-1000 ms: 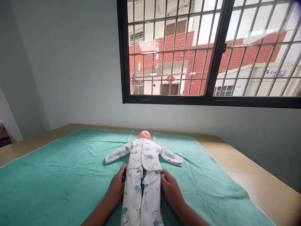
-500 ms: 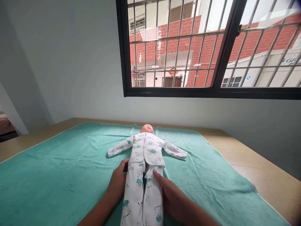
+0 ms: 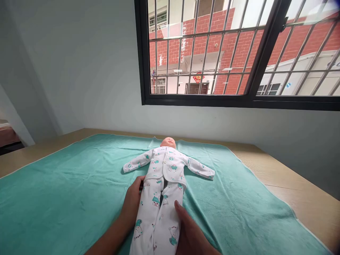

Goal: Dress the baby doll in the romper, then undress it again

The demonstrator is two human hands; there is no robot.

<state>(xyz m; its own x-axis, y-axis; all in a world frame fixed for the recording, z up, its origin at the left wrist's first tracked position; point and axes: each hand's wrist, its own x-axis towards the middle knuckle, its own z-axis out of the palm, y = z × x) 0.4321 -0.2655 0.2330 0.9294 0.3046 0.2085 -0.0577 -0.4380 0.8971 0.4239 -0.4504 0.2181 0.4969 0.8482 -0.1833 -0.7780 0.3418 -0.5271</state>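
A baby doll (image 3: 168,142) lies on its back with its head toward the wall. It wears a white printed long-sleeved top (image 3: 170,164), its sleeves spread out to both sides. Below the top's hem are matching white baby pants (image 3: 151,219), with a dark gap between the legs near the crotch. My left hand (image 3: 133,200) is closed at the left hip edge of the pants, its fingertips partly hidden. Lower down, my right hand (image 3: 190,230) grips the right leg, thumb on top and the other fingers out of sight beneath.
A teal towel (image 3: 79,191) with slight wrinkles lies under the doll, covering most of the wooden table (image 3: 300,191). Behind the table stand a grey wall (image 3: 111,109) and a black-framed window (image 3: 196,100) with metal bars.
My right hand has slid down the right pant leg, toward me. The lower legs of the pants have shifted left, while my left hand stays by the hip. The view has tilted slightly.
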